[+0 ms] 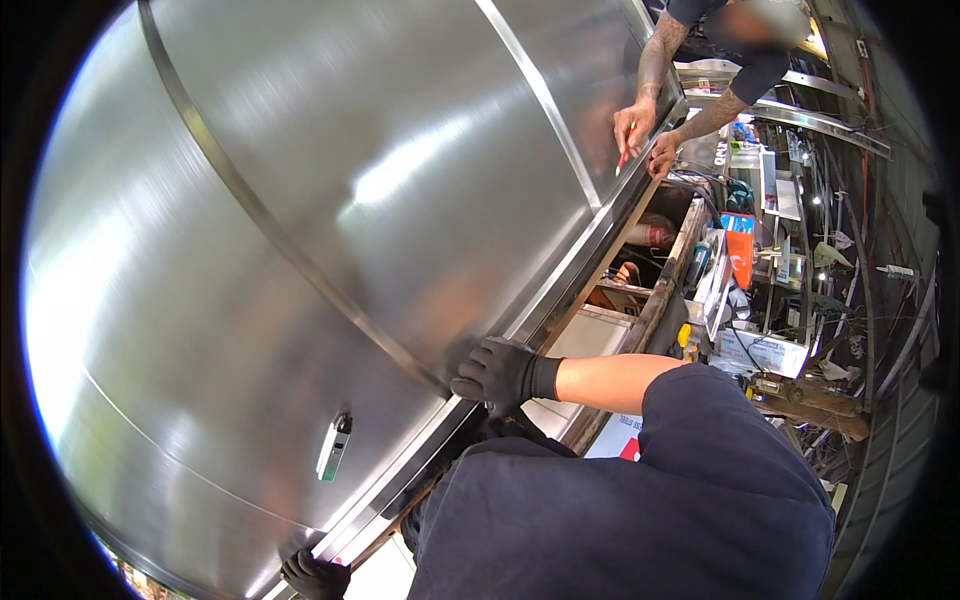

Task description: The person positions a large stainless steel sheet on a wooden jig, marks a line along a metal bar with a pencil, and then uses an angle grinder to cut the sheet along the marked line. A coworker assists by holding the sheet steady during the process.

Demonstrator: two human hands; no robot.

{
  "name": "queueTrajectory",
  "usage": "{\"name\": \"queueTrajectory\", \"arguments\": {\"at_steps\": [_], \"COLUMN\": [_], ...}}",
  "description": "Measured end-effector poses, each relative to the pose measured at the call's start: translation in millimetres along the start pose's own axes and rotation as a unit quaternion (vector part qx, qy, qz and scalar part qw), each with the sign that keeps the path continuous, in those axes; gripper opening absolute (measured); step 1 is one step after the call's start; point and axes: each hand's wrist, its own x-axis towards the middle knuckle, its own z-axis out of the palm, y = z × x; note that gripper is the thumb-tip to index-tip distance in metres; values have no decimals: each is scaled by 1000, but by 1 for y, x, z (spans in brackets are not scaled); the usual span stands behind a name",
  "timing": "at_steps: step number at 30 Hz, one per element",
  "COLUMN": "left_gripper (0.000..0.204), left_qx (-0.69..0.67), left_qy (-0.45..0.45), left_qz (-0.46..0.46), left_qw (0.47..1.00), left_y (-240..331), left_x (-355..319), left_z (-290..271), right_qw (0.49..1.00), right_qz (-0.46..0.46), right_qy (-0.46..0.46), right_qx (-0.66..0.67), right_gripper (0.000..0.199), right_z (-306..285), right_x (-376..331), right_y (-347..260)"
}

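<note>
A large shiny steel sheet (300,200) with raised seams fills the left and middle of the view. My right hand (500,372), in a black glove, grips its folded lower edge with the fingers curled over it. At the bottom rim my left hand (315,575), also black-gloved and only partly visible, holds the same edge. A small grey rectangular tool (334,447) lies on the sheet between my hands. At the far end, another person's bare hands (645,135) rest on the sheet's edge, one holding a red marker.
A wooden workbench (660,295) runs along under the sheet's edge, with open compartments. Boxes, an orange tool (741,255), cables and metal strips crowd the shelves at the right. My dark blue clothing (640,500) covers the lower middle.
</note>
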Motion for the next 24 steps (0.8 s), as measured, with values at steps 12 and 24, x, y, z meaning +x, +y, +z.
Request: {"name": "queueTrajectory", "arguments": {"at_steps": [12, 24], "left_gripper": [30, 26], "left_qx": [-9, -8], "left_qy": [45, 41], "left_qz": [-42, -48], "left_qw": [998, 998], "left_y": [-4, -4], "left_x": [-9, -13], "left_z": [26, 29], "right_qw": [998, 998], "right_qz": [-10, -5], "right_qy": [54, 49], "right_qx": [-19, -23], "right_gripper": [73, 75], "right_z": [8, 8], "right_x": [-2, -2], "right_y": [1, 0]}}
